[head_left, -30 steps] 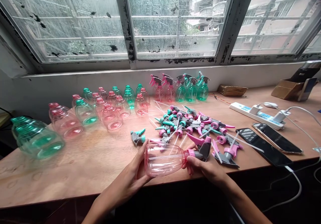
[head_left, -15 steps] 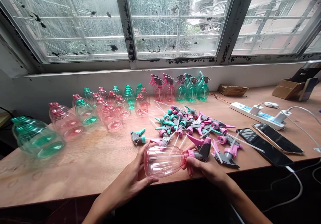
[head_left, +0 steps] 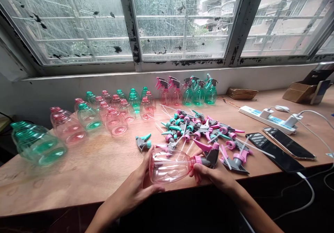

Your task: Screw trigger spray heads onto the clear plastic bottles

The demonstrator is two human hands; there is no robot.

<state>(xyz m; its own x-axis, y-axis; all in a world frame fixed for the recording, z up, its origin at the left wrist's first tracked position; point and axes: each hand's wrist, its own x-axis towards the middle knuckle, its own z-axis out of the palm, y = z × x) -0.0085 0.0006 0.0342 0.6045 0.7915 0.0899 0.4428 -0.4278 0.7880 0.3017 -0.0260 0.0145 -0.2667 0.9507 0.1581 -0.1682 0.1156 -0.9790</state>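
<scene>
A clear pink spray bottle (head_left: 168,165) lies sideways in the air over the table's front edge, its base to the left. My left hand (head_left: 142,177) cups the base end, with the thumb below and fingers partly hidden behind it. At the neck, my right hand (head_left: 206,170) pinches the pink collar of the grey and pink trigger head (head_left: 212,155), which sits on the bottle's mouth. The white dip tube shows inside the bottle. Just behind lies a heap of loose trigger heads (head_left: 198,126) in pink, teal and grey. One teal and grey trigger head (head_left: 143,143) lies apart near my left fingers.
Open pink and green bottles (head_left: 117,121) stand on the left of the wooden table (head_left: 78,177). Several bottles with trigger heads (head_left: 199,95) line the back wall. To the right are two phones (head_left: 276,153), a power strip (head_left: 268,119) with cables and a cardboard box (head_left: 299,93).
Almost nothing differs. The bottle has shifted very slightly left and up, with both hands still holding it in the same way.
</scene>
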